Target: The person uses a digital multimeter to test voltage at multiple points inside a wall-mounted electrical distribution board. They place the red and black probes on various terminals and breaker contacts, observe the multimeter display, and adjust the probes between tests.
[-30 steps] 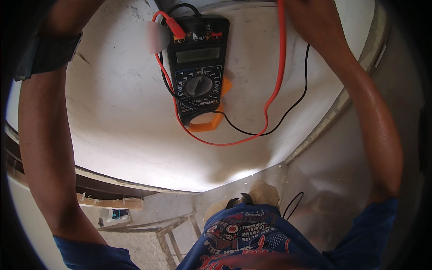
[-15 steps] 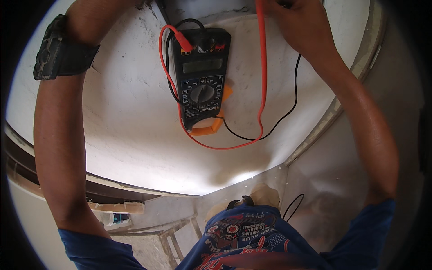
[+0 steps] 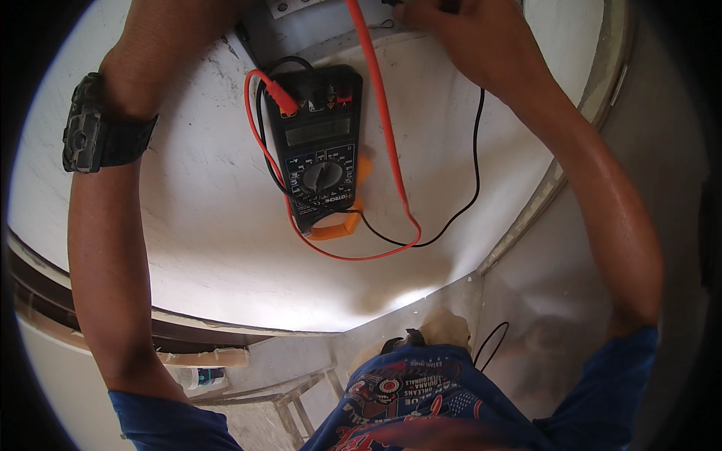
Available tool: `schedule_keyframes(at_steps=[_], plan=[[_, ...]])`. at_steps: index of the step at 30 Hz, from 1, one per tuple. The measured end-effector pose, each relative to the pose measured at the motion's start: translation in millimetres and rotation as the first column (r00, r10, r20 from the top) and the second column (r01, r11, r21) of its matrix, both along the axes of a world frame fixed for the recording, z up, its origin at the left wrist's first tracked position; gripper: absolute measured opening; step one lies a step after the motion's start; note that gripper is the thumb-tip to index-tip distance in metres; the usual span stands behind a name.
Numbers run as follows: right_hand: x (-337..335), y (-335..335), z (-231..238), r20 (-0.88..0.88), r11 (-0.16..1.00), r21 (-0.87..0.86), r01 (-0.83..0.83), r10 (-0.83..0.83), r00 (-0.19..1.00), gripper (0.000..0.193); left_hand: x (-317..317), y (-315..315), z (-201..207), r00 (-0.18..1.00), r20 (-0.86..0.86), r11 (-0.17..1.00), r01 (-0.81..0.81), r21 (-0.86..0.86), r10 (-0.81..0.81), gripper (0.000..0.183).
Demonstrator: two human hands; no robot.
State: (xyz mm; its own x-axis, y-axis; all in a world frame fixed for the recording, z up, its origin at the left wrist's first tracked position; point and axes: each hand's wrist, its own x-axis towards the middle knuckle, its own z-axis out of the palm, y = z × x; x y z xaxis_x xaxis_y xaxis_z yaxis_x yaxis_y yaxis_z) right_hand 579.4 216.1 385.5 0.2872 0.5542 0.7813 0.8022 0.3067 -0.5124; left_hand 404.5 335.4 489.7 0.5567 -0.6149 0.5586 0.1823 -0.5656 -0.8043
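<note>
A black multimeter (image 3: pixel 325 135) with a round dial, a blank-looking display and orange trim rests against the whitish surface between my arms. A red lead (image 3: pixel 387 131) and a black lead (image 3: pixel 478 161) run from its sockets and loop below it. My right hand (image 3: pixel 481 41) is at the top, fingers curled round a black test probe (image 3: pixel 450 6) that is only partly visible. The red lead leaves over the upper edge, so its far end is hidden. My left hand (image 3: pixel 177 49), above a black wristwatch (image 3: pixel 86 135), reaches past the upper edge; its fingers are out of sight.
A grey metal strip with holes (image 3: pixel 289 7) shows at the top beside my left hand. The whitish surface (image 3: pixel 226 248) has a curved-looking edge. Below are a wooden frame-like stand (image 3: pixel 263 398) and a small tub (image 3: pixel 207 376). A thin black loop (image 3: pixel 492 346) is near my shirt.
The multimeter now appears a little lower and further left. The red lead's upper part has swung left. My right hand has shifted slightly left, and the holed metal strip has come into view.
</note>
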Motion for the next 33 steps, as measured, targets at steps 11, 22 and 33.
schedule_keyframes(at_steps=[11, 22, 33], plan=[[-0.7, -30.4, 29.2, 0.615, 0.929, -0.071, 0.362, -0.245, 0.750, 0.018, -0.3, 7.2, -0.2, 0.967, 0.116, 0.968, -0.238, 0.076, 0.228, 0.017], [1.2, -25.9, 40.3, 0.784, 0.857, -0.154, 0.492, -0.197, 0.589, 0.018, 2.1, 19.8, -4.1, 0.991, 0.131, 0.992, -0.049, 0.116, 0.034, 0.020], [6.1, -31.4, 42.7, 0.719, 0.894, -0.208, 0.397, -0.135, 0.682, 0.016, 10.5, 45.2, 0.8, 0.956, -0.013, 0.946, 0.289, -0.148, -0.294, 0.020]])
